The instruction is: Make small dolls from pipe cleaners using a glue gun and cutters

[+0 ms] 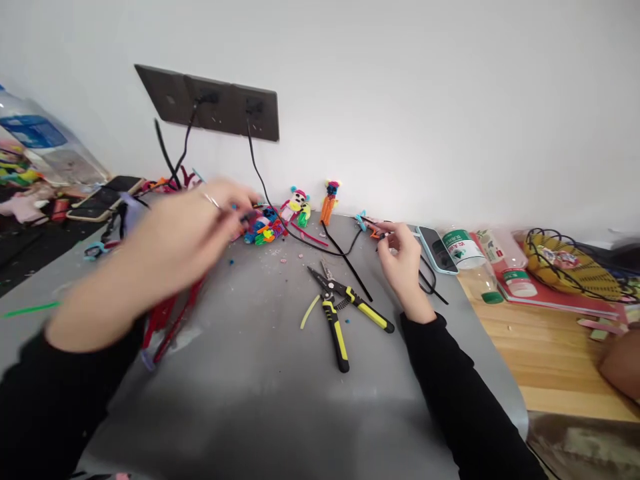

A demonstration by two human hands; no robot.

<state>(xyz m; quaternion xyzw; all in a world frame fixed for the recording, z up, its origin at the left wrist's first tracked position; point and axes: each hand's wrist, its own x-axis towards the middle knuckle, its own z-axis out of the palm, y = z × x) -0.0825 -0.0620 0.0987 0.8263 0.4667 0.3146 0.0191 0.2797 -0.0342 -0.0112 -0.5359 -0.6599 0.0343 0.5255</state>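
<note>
My left hand (200, 223), smeared by motion, reaches over the left side of the grey mat; I cannot tell what its fingers hold. Just past its fingertips lies a pile of colourful fuzzy pipe-cleaner figures (267, 227). My right hand (401, 257) is closed in a pinch at the mat's back right, with a small dark thing at the fingertips too small to name. Beside those fingers lie blue and orange pipe-cleaner pieces (361, 220). Yellow-and-black wire-stripping pliers (336, 317) rest between my hands, jaws apart. A black pipe cleaner (347, 263) lies behind them.
A power cable (257, 167) hangs from the wall socket (210, 100) onto the mat. Two small figures, one orange (329, 207), stand against the wall. Rightward are a phone (437, 250), bottles (465, 250) and a yellow basket (575, 273). Red strips (170, 317) lie under my left arm.
</note>
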